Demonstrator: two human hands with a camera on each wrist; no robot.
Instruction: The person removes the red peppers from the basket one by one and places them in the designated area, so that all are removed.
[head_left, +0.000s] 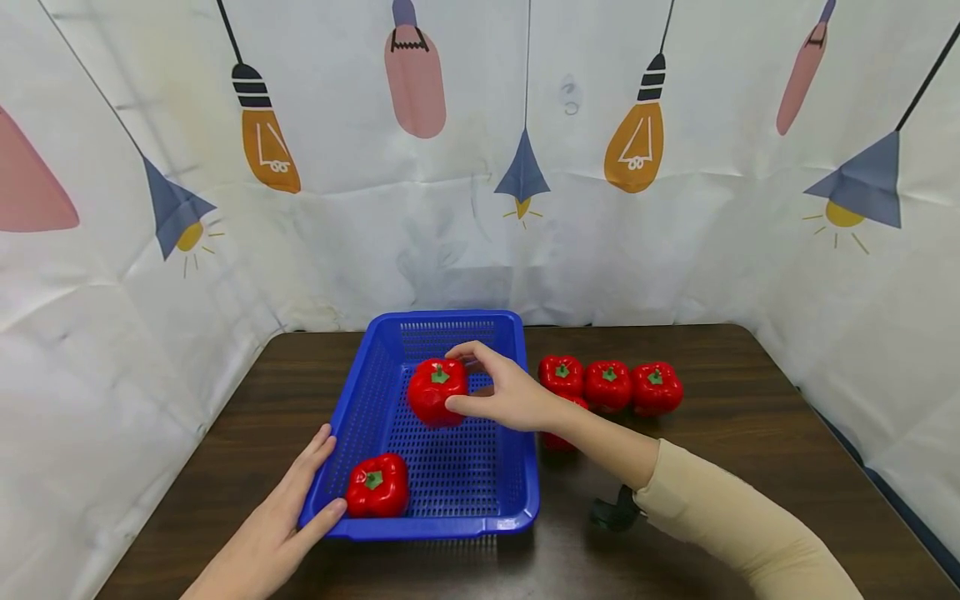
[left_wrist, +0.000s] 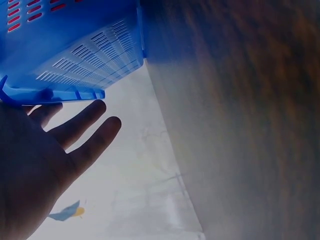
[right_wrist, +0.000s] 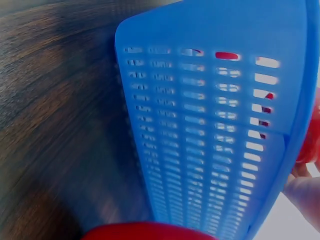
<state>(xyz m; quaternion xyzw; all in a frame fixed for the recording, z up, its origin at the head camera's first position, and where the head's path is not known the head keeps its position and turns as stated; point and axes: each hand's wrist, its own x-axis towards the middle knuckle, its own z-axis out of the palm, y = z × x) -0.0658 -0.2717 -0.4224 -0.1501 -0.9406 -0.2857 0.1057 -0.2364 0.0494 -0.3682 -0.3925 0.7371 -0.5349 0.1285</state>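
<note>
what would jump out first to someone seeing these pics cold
The bright blue basket in the middle of the dark wooden table, with one red pepper lying in its near left corner. Over its middle, the right hand grips a second red pepper, while the left hand touches the near left rim. More red peppers sit in a row to the basket's right.

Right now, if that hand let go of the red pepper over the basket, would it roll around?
Probably only a little: the red pepper looks lumpy and lobed, so it should settle. The blue basket walls would likely stop it. Its glossy skin may be slippery.
</note>
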